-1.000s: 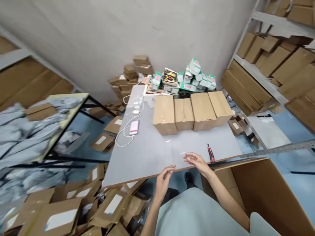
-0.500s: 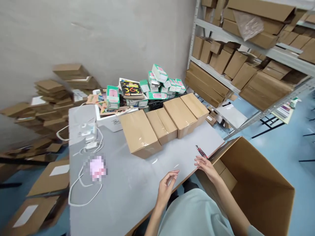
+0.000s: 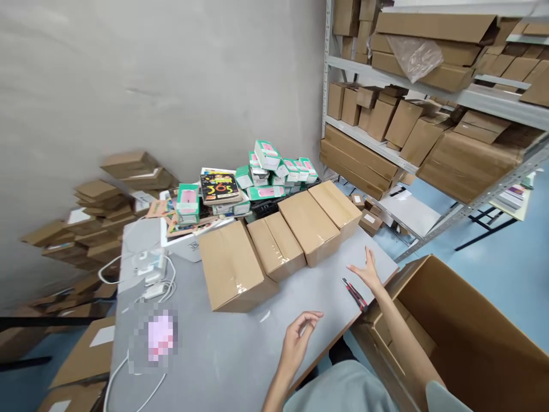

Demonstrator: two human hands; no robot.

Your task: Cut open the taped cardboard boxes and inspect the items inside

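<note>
My right hand (image 3: 366,272) is held over the table's right side with thumb and fingers spread and nothing in it. Just below it lies a red-and-black utility knife (image 3: 355,294) near the table edge. My left hand (image 3: 298,335) hovers above the grey table (image 3: 240,355), its fingers loosely bent and the thumb a little apart, holding nothing that I can see. Beyond both hands, several closed cardboard boxes stand in a row: a large box (image 3: 231,266) at the left, a smaller taped box (image 3: 275,243), another box (image 3: 309,223) and the farthest box (image 3: 337,209).
A big open carton (image 3: 472,343) stands at the table's right. Green-and-white small boxes (image 3: 268,153) and a black book (image 3: 219,187) are piled at the back, partly over a white bin (image 3: 184,247). Cables lie left. A metal shelf (image 3: 364,129) holds many cartons.
My right hand has moved forward past the knife toward the farthest box, and its fingers have spread. My left hand stays nearly in place. The whole view has shifted with my head.
</note>
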